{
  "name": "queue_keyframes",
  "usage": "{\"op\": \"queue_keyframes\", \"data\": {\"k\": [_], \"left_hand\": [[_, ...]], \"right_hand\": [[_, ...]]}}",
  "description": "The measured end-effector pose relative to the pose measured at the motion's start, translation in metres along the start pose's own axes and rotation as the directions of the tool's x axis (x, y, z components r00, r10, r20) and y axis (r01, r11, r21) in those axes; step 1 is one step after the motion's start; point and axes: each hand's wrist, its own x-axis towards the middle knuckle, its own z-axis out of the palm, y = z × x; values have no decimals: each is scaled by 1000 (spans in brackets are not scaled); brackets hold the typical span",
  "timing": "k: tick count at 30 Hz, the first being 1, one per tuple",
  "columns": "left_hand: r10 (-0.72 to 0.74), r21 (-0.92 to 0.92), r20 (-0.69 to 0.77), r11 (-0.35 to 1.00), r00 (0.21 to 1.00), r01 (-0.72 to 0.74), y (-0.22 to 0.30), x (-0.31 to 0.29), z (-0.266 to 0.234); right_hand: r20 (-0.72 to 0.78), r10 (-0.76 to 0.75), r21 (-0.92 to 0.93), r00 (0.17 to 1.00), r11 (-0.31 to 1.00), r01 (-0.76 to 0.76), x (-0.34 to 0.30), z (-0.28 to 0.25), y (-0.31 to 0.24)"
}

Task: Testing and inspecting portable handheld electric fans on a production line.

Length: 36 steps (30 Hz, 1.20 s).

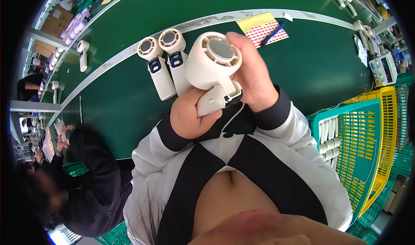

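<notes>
Both hands raised above the near edge of the green surface (129, 106). Left hand (190, 115) fingers wrapped round the handle of a cream handheld fan (214, 65); right hand (253, 76) fingers pinching its round head. Two matching fans (166, 63) lie on the surface just behind, side by side.

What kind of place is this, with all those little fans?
Probably a factory assembly line. Both hands, left hand and right hand, hold a white handheld fan over a long green workbench. Two more fans lie there, and a green crate holds white parts.
</notes>
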Motion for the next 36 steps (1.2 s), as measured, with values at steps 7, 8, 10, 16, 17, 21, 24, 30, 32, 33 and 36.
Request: {"op": "queue_keyframes", "data": {"k": [7,8,10,16,17,21,24,30,32,33,36], "left_hand": [[-396,-532,160,737,904,417,19,2,16],[-416,-532,217,708,883,464,18,0,15],[-400,-740,421,367,814,564,13,-6,7],[-319,-873,444,54,837,484,28,-1,-29],[-351,-853,461,79,815,516,33,6,-42],[-390,-995,98,-56,916,82,63,12,-76],[-123,-823,-414,475,902,-312,90,-16,-72],[97,-253,-910,640,404,-725,99,-37,-83],[281,-191,-843,641,459,-743,95,-38,-85],[340,-98,-746,794,572,-600,96,-42,-82],[261,-292,-693,751,672,-593,89,-49,-85]], "right_hand": [[337,-720,-759,607,175,628,-12,-12,-19],[329,-732,-775,597,152,613,-14,-12,-21],[314,-684,-736,658,263,624,-15,-11,-22],[95,-298,-812,950,529,247,-8,-6,-18],[118,-267,-880,956,417,225,-9,-7,-22],[62,-202,-978,977,184,100,-7,-11,-23],[79,-122,-980,989,170,99,-8,-16,-18],[222,33,-975,975,9,222,-13,-24,-9],[227,112,-973,967,-10,230,-15,-24,-10],[204,140,-978,969,-21,209,-15,-23,-11],[168,156,-984,973,-35,176,-15,-22,-12]]}}
